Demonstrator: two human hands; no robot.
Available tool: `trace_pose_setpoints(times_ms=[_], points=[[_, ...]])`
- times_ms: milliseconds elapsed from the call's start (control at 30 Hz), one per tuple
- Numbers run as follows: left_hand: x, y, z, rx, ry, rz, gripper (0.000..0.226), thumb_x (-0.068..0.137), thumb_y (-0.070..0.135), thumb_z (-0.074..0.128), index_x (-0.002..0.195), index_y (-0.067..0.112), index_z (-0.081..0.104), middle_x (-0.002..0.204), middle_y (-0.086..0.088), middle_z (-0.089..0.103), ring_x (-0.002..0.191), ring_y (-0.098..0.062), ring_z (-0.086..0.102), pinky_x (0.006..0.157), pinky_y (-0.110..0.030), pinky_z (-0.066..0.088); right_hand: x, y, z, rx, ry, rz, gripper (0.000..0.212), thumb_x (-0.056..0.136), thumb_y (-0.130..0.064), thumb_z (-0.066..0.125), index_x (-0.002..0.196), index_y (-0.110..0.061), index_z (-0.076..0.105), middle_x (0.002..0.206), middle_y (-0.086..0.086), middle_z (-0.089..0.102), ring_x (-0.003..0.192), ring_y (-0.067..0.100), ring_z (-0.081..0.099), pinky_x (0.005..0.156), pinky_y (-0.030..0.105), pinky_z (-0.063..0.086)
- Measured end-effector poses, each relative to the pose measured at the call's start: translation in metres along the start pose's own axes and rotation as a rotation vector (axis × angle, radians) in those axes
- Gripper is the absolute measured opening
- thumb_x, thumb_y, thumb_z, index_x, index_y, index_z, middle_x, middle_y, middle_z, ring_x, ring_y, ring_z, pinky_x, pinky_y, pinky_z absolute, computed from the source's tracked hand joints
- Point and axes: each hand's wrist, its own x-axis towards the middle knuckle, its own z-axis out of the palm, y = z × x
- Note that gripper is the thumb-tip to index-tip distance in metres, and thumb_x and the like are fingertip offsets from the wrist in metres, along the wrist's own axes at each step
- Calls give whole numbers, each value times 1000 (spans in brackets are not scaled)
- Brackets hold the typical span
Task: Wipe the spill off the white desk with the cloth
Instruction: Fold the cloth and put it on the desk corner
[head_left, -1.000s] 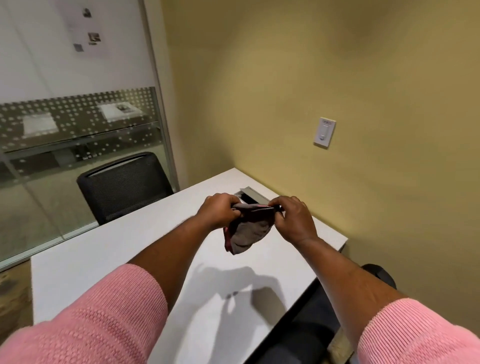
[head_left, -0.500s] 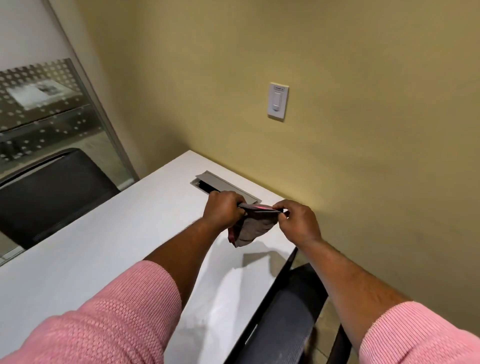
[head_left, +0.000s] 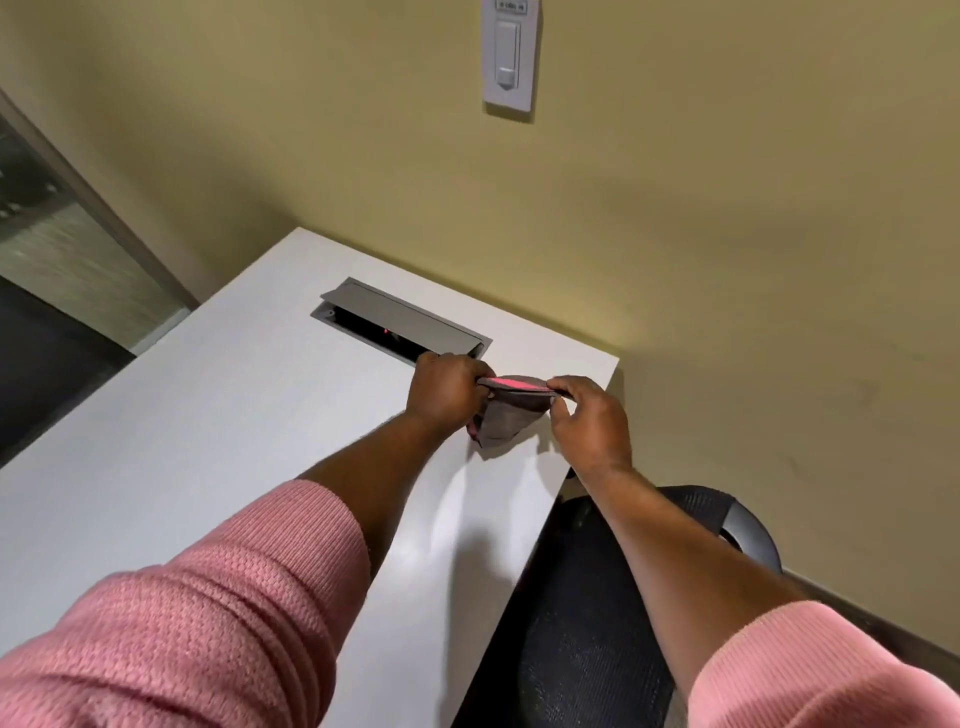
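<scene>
A small grey cloth (head_left: 506, 418) with a pink-red edge hangs stretched between both hands, just above the far right corner of the white desk (head_left: 218, 415). My left hand (head_left: 447, 387) pinches its left end and my right hand (head_left: 589, 418) pinches its right end. The cloth's lower part droops close to the desk top; whether it touches I cannot tell. I see no spill on the desk surface.
A grey cable hatch (head_left: 402, 325) stands open in the desk just behind my left hand. A black mesh chair (head_left: 597, 623) sits below the desk's right edge. The yellow wall carries a white switch (head_left: 508, 54). A glass partition (head_left: 47, 249) is at far left.
The view has turned right and tipped down toward the desk corner. Both hands have kept hold of the cloth and lowered it nearer the desk top.
</scene>
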Motion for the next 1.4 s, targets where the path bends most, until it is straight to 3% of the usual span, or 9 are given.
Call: trace_pose_setpoints(times_ms=[267, 433, 500, 600, 733, 933, 1067, 1233, 1400], points=[[17, -18, 46, -76, -39, -14, 20, 77, 24, 62, 87, 24, 79, 84, 1, 78, 90, -25, 72, 95, -41, 48, -14, 24, 30, -71, -71, 85, 31, 90, 0, 63, 117, -11, 75, 118, 8, 75, 108, 32, 69, 94, 39, 54], [-8, -39, 91, -61, -409, -98, 20, 85, 26, 68, 105, 21, 68, 109, -3, 75, 114, -26, 65, 127, -42, 17, -42, 39, 44, -232, -91, 108, 30, 80, 2, 65, 105, -8, 78, 101, 13, 77, 93, 42, 69, 79, 43, 54], [-12, -41, 100, -110, -471, -138, 23, 83, 34, 59, 101, 20, 64, 103, -7, 76, 108, -33, 64, 120, -40, 27, -37, 42, 48, -239, -124, 145, 28, 83, -2, 62, 107, -9, 74, 104, 11, 75, 96, 39, 66, 80, 41, 52], [-9, -41, 104, -214, -437, -191, 28, 76, 40, 48, 87, 17, 60, 92, -8, 74, 95, -36, 63, 90, -39, 46, -26, 44, 54, -208, -193, 214, 25, 89, -8, 55, 110, -15, 66, 113, 7, 69, 99, 36, 63, 80, 43, 53], [4, -47, 111, -268, -363, -294, 10, 90, 29, 60, 85, 22, 55, 92, -5, 68, 95, -35, 63, 74, -33, 41, -15, 49, 62, -184, -147, 273, 31, 94, -10, 51, 122, -16, 61, 128, 7, 63, 104, 37, 64, 85, 46, 55], [21, -39, 126, -155, -112, -319, 34, 92, 30, 64, 124, 18, 62, 122, -11, 72, 114, -37, 65, 96, -40, 45, 2, 63, 71, -193, -69, 277, 32, 100, -11, 53, 130, -14, 61, 135, 8, 59, 111, 36, 65, 88, 45, 55], [5, -41, 142, -34, 28, -105, 53, 91, 24, 67, 142, 12, 57, 147, -12, 59, 137, -34, 53, 115, -49, 39, -3, 67, 79, -256, -142, 139, 43, 96, -10, 56, 139, -10, 60, 150, 10, 55, 136, 32, 52, 108, 45, 47], [-24, -54, 181, 142, -311, 59, 64, 110, 46, 34, 165, 17, 21, 176, -9, 8, 163, -30, 1, 129, -53, 2, -15, 81, 96, -480, -537, 35, 59, 107, -31, 44, 162, -15, 28, 173, 5, 20, 160, 26, 17, 129, 50, 18], [-25, -60, 191, 165, -423, 22, 68, 109, 53, 19, 167, 22, 1, 176, -7, -8, 162, -29, -13, 129, -53, -6, -15, 88, 103, -598, -683, 48, 64, 111, -38, 29, 167, -19, 6, 176, 0, -1, 162, 24, -3, 129, 58, 6]])
